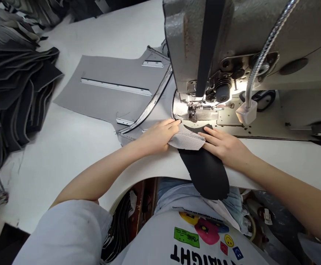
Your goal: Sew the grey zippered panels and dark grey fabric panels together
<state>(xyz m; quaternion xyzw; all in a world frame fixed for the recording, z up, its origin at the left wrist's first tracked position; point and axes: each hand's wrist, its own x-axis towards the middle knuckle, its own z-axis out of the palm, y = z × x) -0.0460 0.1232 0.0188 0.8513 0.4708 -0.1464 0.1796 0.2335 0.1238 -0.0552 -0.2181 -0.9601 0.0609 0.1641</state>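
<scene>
A large grey padded fabric panel with sewn white strips and a curved seam lies on the table, its right end at the needle area of a sewing machine. My left hand pinches the panel's folded grey edge just in front of the presser foot. A black fabric piece hangs over the table's front edge, partly under the grey flap. My right hand lies with fingers stretched over the black piece, fingertips touching it and the end of the grey flap.
Stacks of dark fabric pieces stand at the left of the white table. The machine's head fills the upper right, with a flexible metal lamp neck hanging down in front. The table edge curves in near my body.
</scene>
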